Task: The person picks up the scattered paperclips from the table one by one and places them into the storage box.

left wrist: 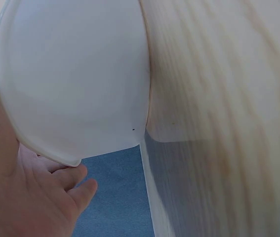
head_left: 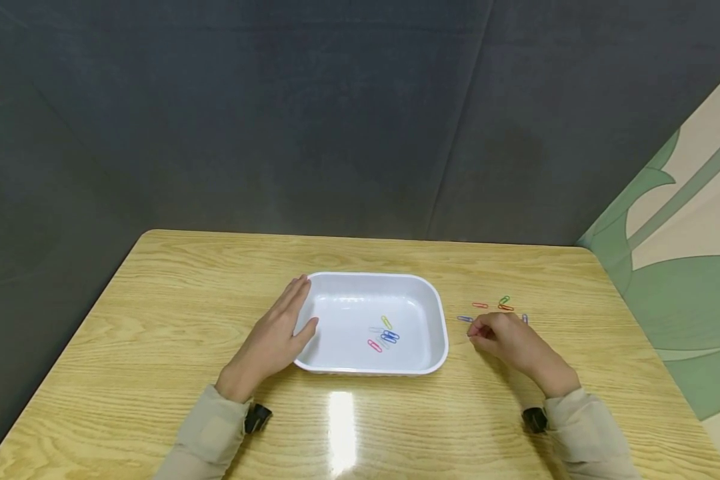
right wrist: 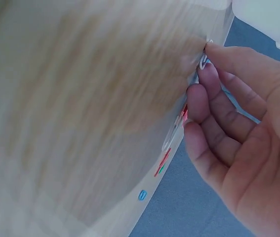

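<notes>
A white tray [head_left: 372, 370] stands on the table with several coloured paper clips [head_left: 390, 337] inside, toward its right half. My left hand [head_left: 273, 337] lies against the tray's left rim, its fingers fairly straight along the edge and the thumb reaching over the inside. To the right of the tray, my right hand [head_left: 510, 343] is low at the tabletop, thumb and fingertips pinching a white paper clip [right wrist: 203, 61]. Around that hand lie a blue clip [head_left: 465, 319], a red clip [head_left: 480, 305], a green clip [head_left: 505, 300] and an orange-red clip [head_left: 506, 307].
Another blue clip [head_left: 525, 319] lies just behind the right hand, partly hidden by it. A second white clip [right wrist: 170, 134] shows below the fingers in the right wrist view. The wooden table [head_left: 174, 320] ends at a dark curtain [head_left: 312, 133]; patterned fabric [head_left: 684, 293] hangs at right.
</notes>
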A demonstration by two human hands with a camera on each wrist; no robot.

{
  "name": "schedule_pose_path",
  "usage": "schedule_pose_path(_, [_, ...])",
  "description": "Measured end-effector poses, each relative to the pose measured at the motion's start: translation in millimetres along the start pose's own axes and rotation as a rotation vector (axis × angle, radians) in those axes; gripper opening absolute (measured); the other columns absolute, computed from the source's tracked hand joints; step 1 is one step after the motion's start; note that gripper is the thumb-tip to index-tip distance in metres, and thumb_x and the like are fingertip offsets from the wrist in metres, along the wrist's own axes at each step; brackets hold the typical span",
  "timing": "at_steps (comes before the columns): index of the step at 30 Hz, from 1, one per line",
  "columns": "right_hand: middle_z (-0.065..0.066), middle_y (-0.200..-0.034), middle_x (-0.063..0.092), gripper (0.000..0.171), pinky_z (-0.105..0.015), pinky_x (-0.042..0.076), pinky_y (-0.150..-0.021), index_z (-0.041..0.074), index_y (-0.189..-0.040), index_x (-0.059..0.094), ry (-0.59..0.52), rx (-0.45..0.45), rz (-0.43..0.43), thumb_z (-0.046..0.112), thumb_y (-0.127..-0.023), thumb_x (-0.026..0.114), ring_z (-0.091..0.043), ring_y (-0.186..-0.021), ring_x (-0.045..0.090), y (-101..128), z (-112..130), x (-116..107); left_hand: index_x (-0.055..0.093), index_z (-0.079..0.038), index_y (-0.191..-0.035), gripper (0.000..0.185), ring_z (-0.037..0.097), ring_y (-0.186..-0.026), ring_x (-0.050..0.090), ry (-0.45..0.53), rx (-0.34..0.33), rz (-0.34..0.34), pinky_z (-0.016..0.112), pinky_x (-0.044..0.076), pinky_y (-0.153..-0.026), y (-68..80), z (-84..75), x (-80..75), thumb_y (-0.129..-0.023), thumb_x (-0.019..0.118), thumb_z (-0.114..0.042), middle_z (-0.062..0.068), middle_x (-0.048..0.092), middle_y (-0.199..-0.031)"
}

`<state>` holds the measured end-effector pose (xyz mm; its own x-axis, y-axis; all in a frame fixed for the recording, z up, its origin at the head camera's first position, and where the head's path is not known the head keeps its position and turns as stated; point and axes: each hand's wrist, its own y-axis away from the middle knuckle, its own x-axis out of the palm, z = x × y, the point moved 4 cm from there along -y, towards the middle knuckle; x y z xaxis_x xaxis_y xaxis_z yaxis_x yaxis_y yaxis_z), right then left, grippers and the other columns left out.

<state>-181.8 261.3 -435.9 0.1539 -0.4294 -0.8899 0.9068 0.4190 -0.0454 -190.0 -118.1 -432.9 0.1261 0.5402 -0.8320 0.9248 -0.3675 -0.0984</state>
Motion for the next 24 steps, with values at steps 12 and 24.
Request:
schedule_pose_path(12, [0.001, -0.079, 0.069, 0.003, -0.022, 0.052, -0.061, 0.003, -0.084, 0.071, 0.025, -0.003, -0.008, 0.000, -0.085, 0.073, -0.002, -0.071, 0.057, 0.2, 1.1, 0.7, 0.022, -0.002, -0.157, 0.067, 0.031, -0.154, 0.017, -0.005, -0.002, -0.006, 0.048, 0.022, -0.124, -0.4, 0.4, 0.5, -0.103, 0.048, -0.033, 0.013, 0.019, -0.166])
schedule_pose_path(24, [0.007, -0.081, 0.065, 0.011, -0.022, 0.052, -0.062, 0.011, -0.088, 0.067, 0.028, -0.057, -0.054, 0.001, -0.089, 0.070, 0.000, -0.074, 0.057, 4.6, 3.6, -1.3, 0.022, -0.002, -0.157, 0.067, 0.030, -0.155, 0.016, -0.001, -0.002, -0.004, 0.049, 0.022, -0.124, -0.1, 0.1, 0.7, -0.103, 0.048, -0.033, 0.013, 0.019, -0.166])
